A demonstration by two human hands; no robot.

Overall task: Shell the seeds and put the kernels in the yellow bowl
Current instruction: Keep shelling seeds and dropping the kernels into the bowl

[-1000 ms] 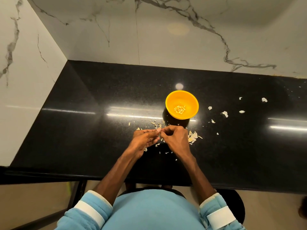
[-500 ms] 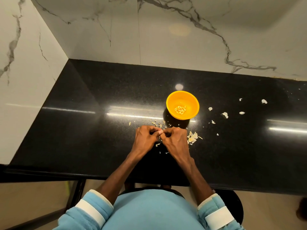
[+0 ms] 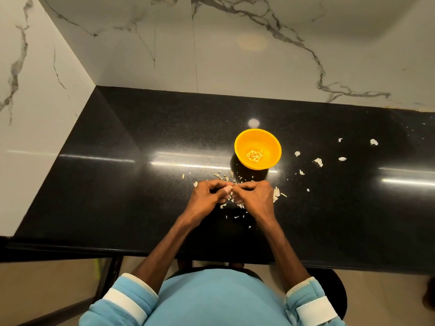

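A yellow bowl [image 3: 270, 140] stands on the black countertop [image 3: 117, 184] with several pale kernels [image 3: 254, 155] at its bottom. Just in front of it my left hand [image 3: 208, 196] and my right hand [image 3: 255, 196] meet fingertip to fingertip, fingers curled, pinching a small seed [image 3: 233, 187] between them; the seed itself is almost hidden by the fingers. Broken shell bits [image 3: 276, 194] lie around and under both hands.
More shell scraps [image 3: 318, 161] are scattered on the counter right of the bowl, out to a piece at the far right [image 3: 373, 142]. Marble walls close the back and left sides. The counter's front edge runs just above my lap; a dark stool sits below.
My left fingers have curled in more tightly against the right hand. Both hands stay at the same spot in front of the bowl.
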